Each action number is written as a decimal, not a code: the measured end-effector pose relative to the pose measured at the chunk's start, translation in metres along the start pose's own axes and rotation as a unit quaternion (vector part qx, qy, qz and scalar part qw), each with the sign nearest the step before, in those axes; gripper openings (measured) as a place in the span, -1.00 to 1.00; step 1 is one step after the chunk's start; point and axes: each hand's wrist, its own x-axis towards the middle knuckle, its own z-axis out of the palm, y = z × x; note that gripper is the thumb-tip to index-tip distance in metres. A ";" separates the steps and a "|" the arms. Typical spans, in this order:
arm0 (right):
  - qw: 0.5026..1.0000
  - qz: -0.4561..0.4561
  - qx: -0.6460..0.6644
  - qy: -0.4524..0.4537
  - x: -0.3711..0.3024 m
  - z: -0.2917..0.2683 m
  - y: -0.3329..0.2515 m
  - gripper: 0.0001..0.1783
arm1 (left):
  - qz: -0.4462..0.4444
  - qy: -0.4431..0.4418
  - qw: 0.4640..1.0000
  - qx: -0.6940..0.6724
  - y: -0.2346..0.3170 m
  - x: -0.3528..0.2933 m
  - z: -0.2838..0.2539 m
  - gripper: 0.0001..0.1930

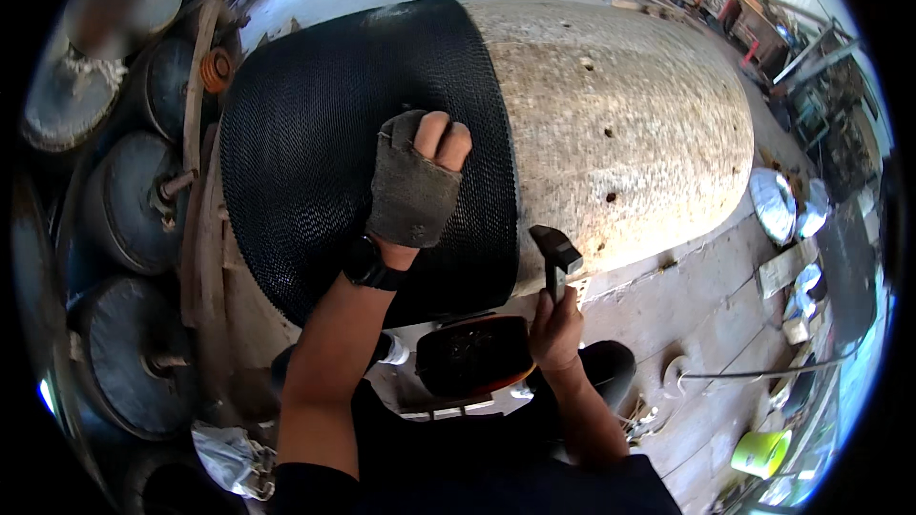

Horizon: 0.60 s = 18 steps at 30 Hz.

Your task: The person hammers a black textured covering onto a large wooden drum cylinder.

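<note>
In front of me lies a large, pale, worn drum (658,105), with small dark holes dotted over its side. Its left part is wrapped in a black, finely toothed covering (305,124). My left hand (417,179), in a dark fingerless glove, rests on this covering near its right edge. Its fingers are curled, and whatever they may pinch is hidden. A hammer (557,253) is upright in my right hand (557,329), which is closed round the handle. The hammer's head is just right of the covering's edge, above the lower side of the drum.
A dark tray (491,386) with small pieces inside sits between my knees. Round drums with shafts (138,358) line the left side beside wooden beams (205,86). On the right are a lime-green bucket (761,453), a shiny metal bowl (773,205) and scattered blocks.
</note>
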 end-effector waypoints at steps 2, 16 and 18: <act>0.998 0.054 0.042 -0.002 -0.018 -0.009 0.004 -0.83 | -0.004 0.003 1.000 0.017 0.000 0.000 0.002 -0.68; 0.991 0.057 0.122 -0.001 -0.077 -0.027 0.011 -0.74 | -0.055 -0.028 0.979 -0.192 0.086 -0.041 -0.031 -0.66; 0.990 0.057 0.129 0.001 -0.075 -0.028 0.011 -0.73 | -0.035 -0.007 0.980 -0.197 0.118 -0.069 -0.029 -0.58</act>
